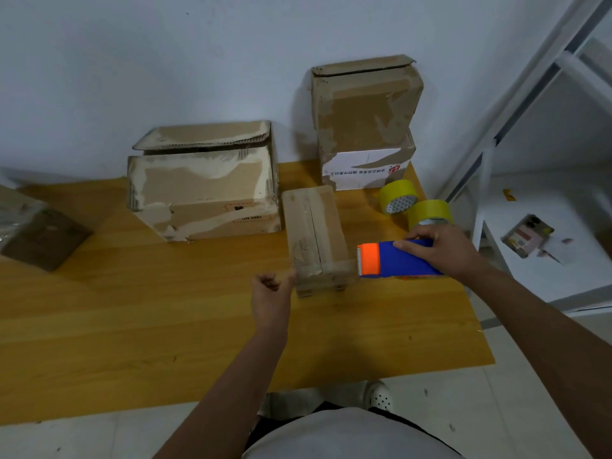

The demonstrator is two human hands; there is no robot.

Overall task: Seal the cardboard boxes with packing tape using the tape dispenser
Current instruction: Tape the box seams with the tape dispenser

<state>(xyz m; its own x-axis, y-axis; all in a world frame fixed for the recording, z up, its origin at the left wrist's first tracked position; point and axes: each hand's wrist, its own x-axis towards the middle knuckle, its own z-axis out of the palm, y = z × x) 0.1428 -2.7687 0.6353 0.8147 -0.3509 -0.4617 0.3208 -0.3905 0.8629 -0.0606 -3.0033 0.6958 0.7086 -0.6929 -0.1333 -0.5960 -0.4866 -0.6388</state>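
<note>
Head view, far left: a dark, flat package (39, 235) lies at the edge of the wooden counter (165, 309). Next along, against the wall, stands a large cardboard box (205, 190) with its top flap raised and torn, pale patches over its front. Just right of it lies a small cardboard box (316, 233), long and narrow, with tape strips running down its top and across its near end.

At that box's near left corner is the left hand (271, 288), its fingers (270, 281) curled in tight; whether they pinch anything, I cannot tell. Behind the small box, two more cardboard boxes are stacked by the wall: a white-printed lower box (367, 168) and a worn upper box (366, 104) resting on it.

Right of the small box, the right hand (443, 248) grips the blue tape dispenser (402, 260) from above, fingers wrapped over its body; the orange, toothed end points left, close to the small box's near right side. Two yellow tape rolls (414, 205) sit just behind that hand, touching each other. Past the counter's right edge stands a white metal shelf frame (516, 104).
</note>
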